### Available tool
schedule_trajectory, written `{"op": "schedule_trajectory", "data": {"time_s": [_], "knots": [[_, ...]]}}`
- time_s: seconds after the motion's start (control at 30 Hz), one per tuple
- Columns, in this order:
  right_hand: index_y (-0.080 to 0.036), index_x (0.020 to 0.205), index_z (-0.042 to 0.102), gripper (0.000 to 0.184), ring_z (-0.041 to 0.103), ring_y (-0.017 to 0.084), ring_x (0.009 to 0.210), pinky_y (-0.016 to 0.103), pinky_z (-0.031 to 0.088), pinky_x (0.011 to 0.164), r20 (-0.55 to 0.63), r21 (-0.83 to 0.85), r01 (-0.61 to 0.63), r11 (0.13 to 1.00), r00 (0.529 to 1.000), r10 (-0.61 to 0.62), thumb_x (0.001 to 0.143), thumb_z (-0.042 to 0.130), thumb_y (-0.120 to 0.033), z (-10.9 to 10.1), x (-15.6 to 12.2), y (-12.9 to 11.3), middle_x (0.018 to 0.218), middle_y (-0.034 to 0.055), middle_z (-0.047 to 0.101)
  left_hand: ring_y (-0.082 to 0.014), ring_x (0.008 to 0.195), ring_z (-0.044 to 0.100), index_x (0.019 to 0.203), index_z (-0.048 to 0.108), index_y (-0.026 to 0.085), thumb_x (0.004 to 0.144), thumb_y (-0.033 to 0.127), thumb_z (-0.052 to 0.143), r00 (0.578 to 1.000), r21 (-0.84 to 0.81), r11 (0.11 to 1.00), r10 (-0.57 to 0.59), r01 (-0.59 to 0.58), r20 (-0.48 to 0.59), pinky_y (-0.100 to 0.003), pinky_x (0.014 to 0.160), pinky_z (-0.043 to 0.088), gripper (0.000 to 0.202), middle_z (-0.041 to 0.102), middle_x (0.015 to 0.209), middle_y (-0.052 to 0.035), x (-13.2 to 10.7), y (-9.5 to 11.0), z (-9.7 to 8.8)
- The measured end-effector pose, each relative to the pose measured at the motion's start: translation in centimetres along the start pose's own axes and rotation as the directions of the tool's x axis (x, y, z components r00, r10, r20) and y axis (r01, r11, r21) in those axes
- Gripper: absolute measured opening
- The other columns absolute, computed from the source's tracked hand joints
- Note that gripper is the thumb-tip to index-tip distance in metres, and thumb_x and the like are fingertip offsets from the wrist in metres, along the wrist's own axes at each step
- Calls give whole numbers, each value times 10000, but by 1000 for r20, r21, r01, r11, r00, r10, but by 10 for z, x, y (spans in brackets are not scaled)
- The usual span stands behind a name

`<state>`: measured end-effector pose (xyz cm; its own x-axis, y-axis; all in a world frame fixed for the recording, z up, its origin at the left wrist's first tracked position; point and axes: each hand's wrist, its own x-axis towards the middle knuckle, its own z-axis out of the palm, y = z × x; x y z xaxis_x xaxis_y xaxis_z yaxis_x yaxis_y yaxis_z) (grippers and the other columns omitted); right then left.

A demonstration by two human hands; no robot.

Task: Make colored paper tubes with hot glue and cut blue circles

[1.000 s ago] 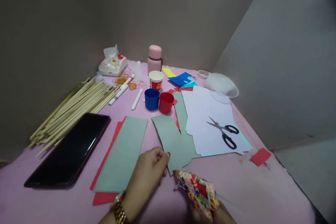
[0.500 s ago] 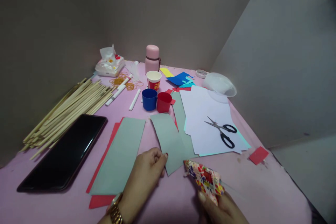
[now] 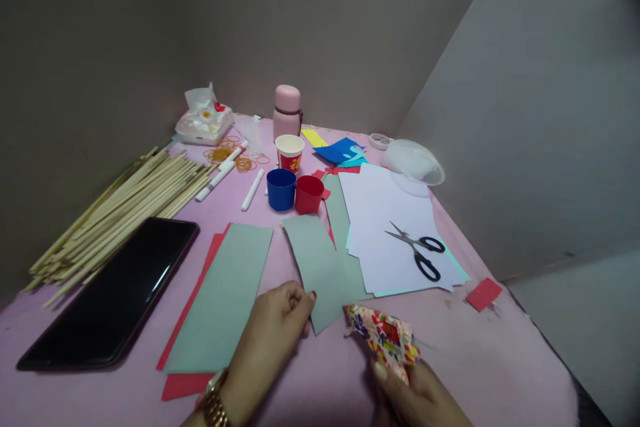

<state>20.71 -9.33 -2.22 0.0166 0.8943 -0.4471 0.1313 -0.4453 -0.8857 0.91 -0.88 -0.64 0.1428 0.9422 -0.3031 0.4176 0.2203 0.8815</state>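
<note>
My left hand (image 3: 283,317) pinches the left edge of a grey paper strip (image 3: 320,267) between thumb and fingers. A wristwatch is on that wrist. In my right hand (image 3: 417,390) is a glue gun (image 3: 383,337) with a colourful flower pattern, gripped by its handle. Its nozzle points left and lies close to the strip's lower right corner; whether they touch I cannot tell. Left of my left hand, a grey sheet (image 3: 220,300) rests on red paper (image 3: 187,385). Under the strip's right side, another grey sheet (image 3: 337,203) partly shows.
Black-handled scissors (image 3: 417,248) lie on white paper (image 3: 375,207) at right. Blue (image 3: 281,190), red (image 3: 309,195) and paper (image 3: 290,152) cups stand ahead, before a pink flask (image 3: 287,117). A phone (image 3: 115,293) and wooden sticks (image 3: 125,203) lie left. A red scrap (image 3: 483,294) is far right.
The whole view has shifted slightly, so things sit a little further left. Both hands keep nearly the same pose, with the strip and the glue gun still held.
</note>
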Motion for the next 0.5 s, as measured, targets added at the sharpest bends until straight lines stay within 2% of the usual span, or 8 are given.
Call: {"op": "schedule_trajectory", "data": {"time_s": [0.07, 0.17, 0.3, 0.37, 0.4, 0.47, 0.5], "knots": [[-149, 830, 596, 496, 493, 100, 441, 202, 379, 426, 46, 144, -65, 987, 997, 58, 696, 631, -626, -1, 3, -2, 530, -38, 538, -130, 348, 474, 569, 449, 225, 823, 457, 457, 1000, 9, 1000, 3, -3, 1, -231, 407, 327, 344, 574, 438, 41, 0, 0, 0], [-152, 829, 555, 502, 467, 59, 335, 167, 359, 354, 156, 339, -210, 917, 974, 166, 696, 633, -630, -1, 4, -8, 507, -68, 528, -131, 357, 473, 570, 447, 226, 825, 469, 449, 1000, 20, 1000, 10, -10, 13, -232, 415, 336, 352, 560, 435, 44, 2, -1, 1], [-136, 787, 569, 429, 542, 66, 328, 137, 353, 312, 152, 492, -226, 841, 973, 172, 747, 635, -558, 2, 3, -19, 529, -46, 574, -139, 388, 487, 654, 472, 230, 826, 490, 452, 999, 41, 999, 19, -20, 36, -240, 433, 346, 312, 571, 486, 46, 3, 0, -3], [-124, 761, 582, 431, 535, 61, 311, 129, 347, 302, 145, 545, -226, 807, 974, 174, 752, 634, -551, 5, 2, -22, 507, -44, 571, -165, 432, 518, 782, 481, 238, 809, 503, 488, 998, 120, 992, 52, -48, -35, -254, 459, 351, 266, 544, 494, 63, 0, 3, -5], [-119, 758, 588, 445, 528, 58, 304, 129, 349, 302, 141, 568, -223, 792, 975, 174, 751, 629, -562, 7, 1, -23, 499, -44, 569, -179, 460, 532, 851, 471, 241, 799, 506, 507, 990, 176, 982, 92, -72, -110, -264, 478, 356, 272, 527, 501, 70, -3, 4, -5], [-115, 761, 597, 488, 526, 59, 304, 133, 361, 308, 133, 602, -208, 771, 978, 160, 741, 610, -603, 9, 1, -24, 494, -41, 570, -201, 521, 562, 953, 466, 238, 782, 490, 537, 943, 269, 952, 215, -145, -254, -288, 532, 378, 313, 533, 545, 57, -13, 6, 0], [-118, 772, 601, 503, 525, 63, 307, 138, 364, 310, 124, 615, -195, 764, 981, 151, 736, 603, -620, 10, 1, -24, 497, -40, 573, -209, 545, 576, 982, 485, 238, 769, 476, 555, 920, 280, 942, 266, -185, -289, -301, 556, 389, 327, 562, 583, 37, -20, 5, 7]]}}
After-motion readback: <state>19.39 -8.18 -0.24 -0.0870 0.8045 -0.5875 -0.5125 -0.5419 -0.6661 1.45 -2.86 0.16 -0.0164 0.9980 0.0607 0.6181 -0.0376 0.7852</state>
